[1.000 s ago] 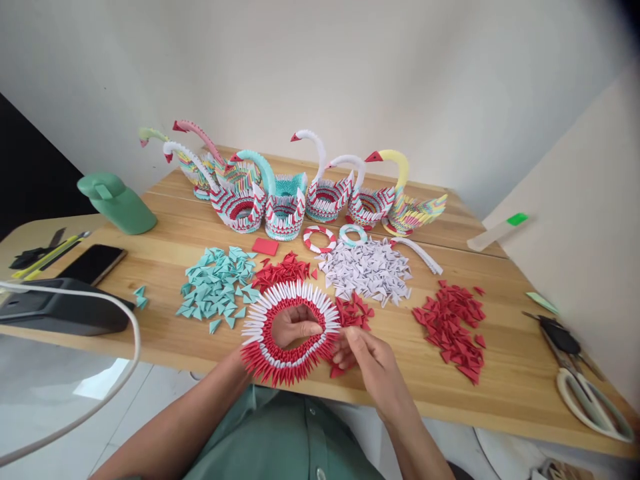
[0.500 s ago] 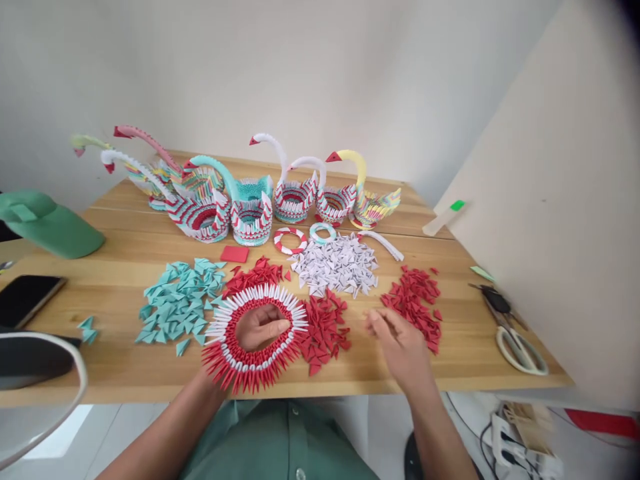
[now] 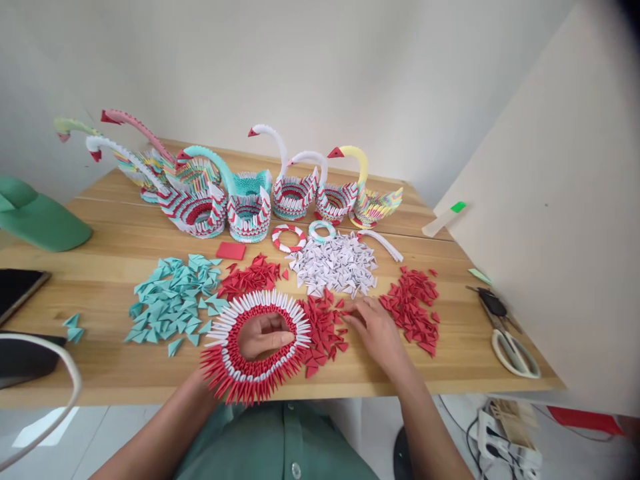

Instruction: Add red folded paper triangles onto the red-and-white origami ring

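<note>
My left hand (image 3: 270,337) reaches up through a ring of folded paper pieces (image 3: 233,363), thumb and fingers closed on its right side. The ring has red inner rows and white points along the top; red points fan out along its lower left. My right hand (image 3: 375,333) is at the right edge of the middle red triangle pile (image 3: 320,340). Its thumb and forefinger come together on a small red paper triangle (image 3: 342,313); the other fingers curl behind.
Teal triangles (image 3: 173,300) lie left, white ones (image 3: 334,263) behind, more red ones (image 3: 413,307) right. Finished paper swans (image 3: 250,217) line the back, with two small paper rings (image 3: 289,239) before them. Scissors (image 3: 515,353) lie right; a phone (image 3: 20,290) and green container (image 3: 45,217) stand left.
My right hand has moved left from bare table to the middle red pile. The left hand still holds the paper ring, slightly lower in view. The camera view has shifted a little.
</note>
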The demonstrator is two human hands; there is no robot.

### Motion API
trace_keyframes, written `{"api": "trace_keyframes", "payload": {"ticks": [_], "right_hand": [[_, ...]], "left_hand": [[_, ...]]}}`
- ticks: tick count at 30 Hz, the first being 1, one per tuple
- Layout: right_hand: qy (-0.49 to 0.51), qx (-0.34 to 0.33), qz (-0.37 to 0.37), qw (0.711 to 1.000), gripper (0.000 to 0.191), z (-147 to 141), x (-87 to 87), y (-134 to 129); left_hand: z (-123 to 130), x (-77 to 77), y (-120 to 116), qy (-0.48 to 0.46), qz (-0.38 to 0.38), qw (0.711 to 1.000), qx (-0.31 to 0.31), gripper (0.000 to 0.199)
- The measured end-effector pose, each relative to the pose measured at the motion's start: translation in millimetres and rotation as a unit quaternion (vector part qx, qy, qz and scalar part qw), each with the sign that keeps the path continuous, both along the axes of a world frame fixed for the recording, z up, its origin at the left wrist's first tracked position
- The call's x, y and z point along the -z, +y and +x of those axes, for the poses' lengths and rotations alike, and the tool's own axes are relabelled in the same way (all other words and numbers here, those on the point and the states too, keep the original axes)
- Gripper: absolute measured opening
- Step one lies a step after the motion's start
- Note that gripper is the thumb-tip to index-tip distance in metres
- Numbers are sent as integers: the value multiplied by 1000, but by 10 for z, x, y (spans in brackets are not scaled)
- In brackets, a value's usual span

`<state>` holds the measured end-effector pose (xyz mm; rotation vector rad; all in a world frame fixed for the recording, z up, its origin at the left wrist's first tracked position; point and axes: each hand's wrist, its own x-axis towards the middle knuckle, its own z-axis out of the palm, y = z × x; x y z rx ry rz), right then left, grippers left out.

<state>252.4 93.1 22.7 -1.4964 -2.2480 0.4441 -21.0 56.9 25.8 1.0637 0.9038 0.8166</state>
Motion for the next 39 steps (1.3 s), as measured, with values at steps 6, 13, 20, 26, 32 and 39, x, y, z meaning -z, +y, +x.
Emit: {"api": "trace_keyframes", "payload": {"ticks": [6, 13, 20, 26, 32, 39], "right_hand": [[26, 61, -90, 994, 12, 46, 7, -148], [34, 55, -76, 995, 22, 61, -49, -154], [7, 44, -65, 997, 9, -16, -43, -41], [36, 75, -53, 995, 8, -31, 40, -126], [200, 135, -103, 965, 31, 22, 49, -293], [291, 58, -94, 950, 13, -148, -205, -465]], "left_hand": [[23, -22, 8, -19, -37, 999, 25, 29], [23, -85, 14, -17, -33, 999, 36, 30], [17, 37, 26, -28, -7, 999, 45, 36], [16, 44, 7, -7, -14, 999, 39, 38], [33, 36, -16, -28, -13, 999, 17, 28], [48, -25, -5, -43, -17, 999, 23, 21]]}}
